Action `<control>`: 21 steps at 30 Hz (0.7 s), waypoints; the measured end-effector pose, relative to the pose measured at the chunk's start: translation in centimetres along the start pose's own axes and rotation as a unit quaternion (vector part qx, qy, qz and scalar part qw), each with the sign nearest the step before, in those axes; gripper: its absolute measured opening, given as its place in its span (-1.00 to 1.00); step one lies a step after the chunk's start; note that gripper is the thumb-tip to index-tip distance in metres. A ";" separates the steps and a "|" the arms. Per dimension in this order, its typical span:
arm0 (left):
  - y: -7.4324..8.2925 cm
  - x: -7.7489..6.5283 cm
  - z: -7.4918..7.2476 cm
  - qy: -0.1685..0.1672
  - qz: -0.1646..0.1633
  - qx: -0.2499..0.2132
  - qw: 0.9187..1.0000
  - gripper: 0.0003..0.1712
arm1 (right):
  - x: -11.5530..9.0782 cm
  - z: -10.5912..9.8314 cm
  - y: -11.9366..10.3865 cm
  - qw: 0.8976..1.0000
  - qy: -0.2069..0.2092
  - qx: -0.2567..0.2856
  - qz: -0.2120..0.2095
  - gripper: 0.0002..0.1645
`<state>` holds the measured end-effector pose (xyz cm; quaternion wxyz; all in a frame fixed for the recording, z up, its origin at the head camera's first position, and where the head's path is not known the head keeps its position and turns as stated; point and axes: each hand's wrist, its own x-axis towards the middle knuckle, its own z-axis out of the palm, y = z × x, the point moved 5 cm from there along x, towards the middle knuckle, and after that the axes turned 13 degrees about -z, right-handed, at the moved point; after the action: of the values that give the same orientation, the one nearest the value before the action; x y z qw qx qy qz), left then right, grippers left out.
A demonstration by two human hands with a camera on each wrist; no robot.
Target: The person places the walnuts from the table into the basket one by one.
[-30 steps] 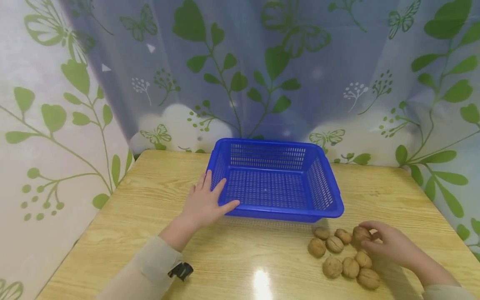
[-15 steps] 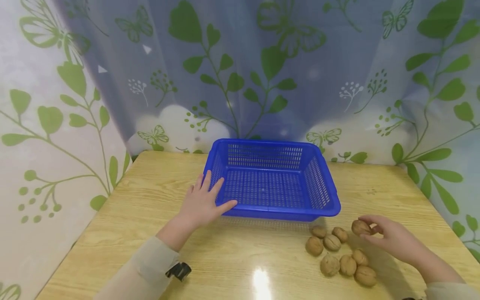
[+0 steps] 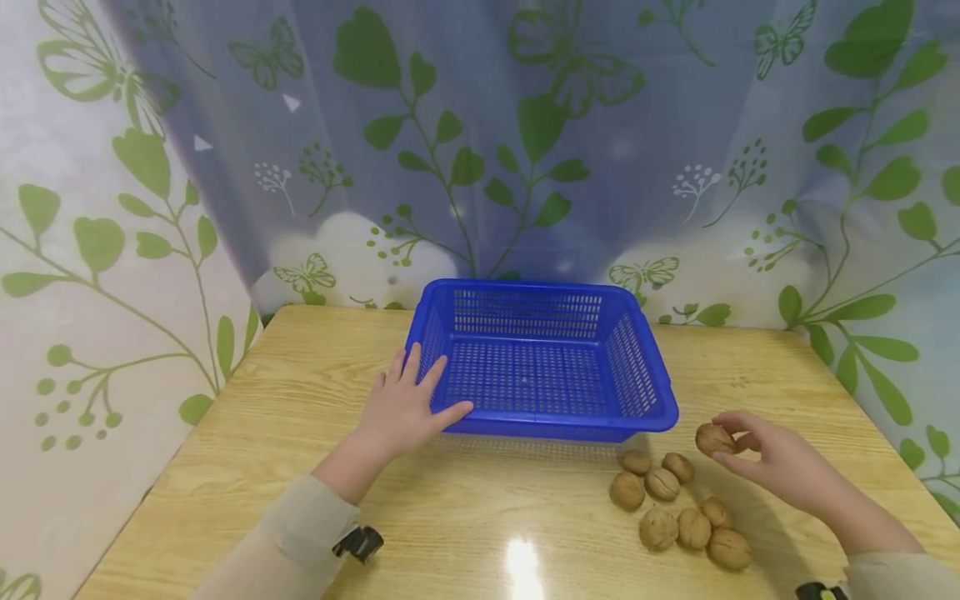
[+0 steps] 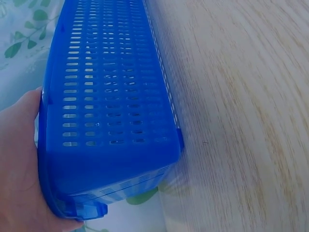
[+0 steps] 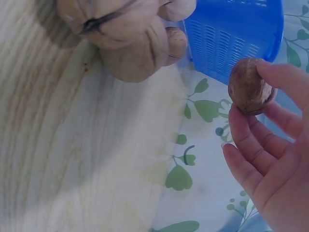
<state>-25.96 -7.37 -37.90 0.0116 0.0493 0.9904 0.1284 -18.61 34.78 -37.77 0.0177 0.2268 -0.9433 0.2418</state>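
Note:
A blue plastic basket [image 3: 536,423] with slotted walls stands at the middle of the table, nothing inside it. My left hand [image 3: 399,414] rests with spread fingers on its near left corner; the left wrist view shows that hand lying along the rim [image 4: 44,159]. Right of the basket, my right hand [image 3: 783,462] pinches a brown walnut [image 3: 712,440] between thumb and fingertips. In the right wrist view the walnut [image 5: 250,87] is held up off the table, overlapping the basket's side.
Several more walnuts [image 3: 694,528] lie in a loose cluster on the wooden table [image 3: 300,383], in front of the basket's right corner and left of my right hand. A patterned curtain [image 3: 570,192] hangs behind the table's back edge.
My right hand has lifted the walnut away from the cluster and moved it up and slightly left, nearer the basket. The left hand has stayed on the basket's rim.

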 end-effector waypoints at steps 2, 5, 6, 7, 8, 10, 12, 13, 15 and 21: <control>0.0 0.0 0.0 0.000 0.000 -0.001 1.000 0.03 | 0.0 -0.2 -0.2 1.000 0.002 -0.003 -0.003 -0.45; 0.0 0.0 0.0 0.001 -0.001 -0.003 1.000 0.03 | 0.1 -0.6 -0.3 1.000 0.005 -0.001 -0.007 -0.44; 0.0 0.0 0.0 0.001 -0.001 -0.003 1.000 0.03 | 0.1 -0.7 -0.4 1.000 0.007 0.002 -0.008 -0.43; 0.0 0.0 0.0 0.001 -0.001 -0.004 1.000 0.03 | 0.1 -0.8 -0.4 1.000 0.010 0.003 -0.009 -0.43; 0.0 0.0 0.0 0.002 -0.001 -0.004 1.000 0.03 | 0.1 -0.9 -0.4 1.000 0.014 0.002 -0.010 -0.42; 0.0 0.0 0.1 0.002 0.000 -0.003 1.000 0.04 | 0.2 -1.1 -0.4 1.000 0.021 -0.001 -0.009 -0.42; -0.1 0.1 0.1 0.002 0.000 -0.001 1.000 0.04 | 0.2 -1.3 -0.4 1.000 0.029 0.000 -0.007 -0.42; -0.1 0.1 0.1 0.002 0.000 0.000 1.000 0.05 | 0.2 -1.3 -0.4 0.999 0.032 0.003 -0.005 -0.41; -0.1 0.1 0.1 0.002 0.000 0.003 1.000 0.05 | 0.3 -1.5 -0.4 0.999 0.035 0.015 0.002 -0.39; -0.1 0.1 0.1 0.004 0.001 0.001 1.000 0.04 | 0.4 -1.9 -0.5 0.997 0.042 0.057 0.025 -0.34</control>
<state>-26.04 -7.39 -38.03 0.0070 0.0495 0.9906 0.1276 -18.88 35.15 -35.84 0.0380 0.1936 -0.9317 0.3051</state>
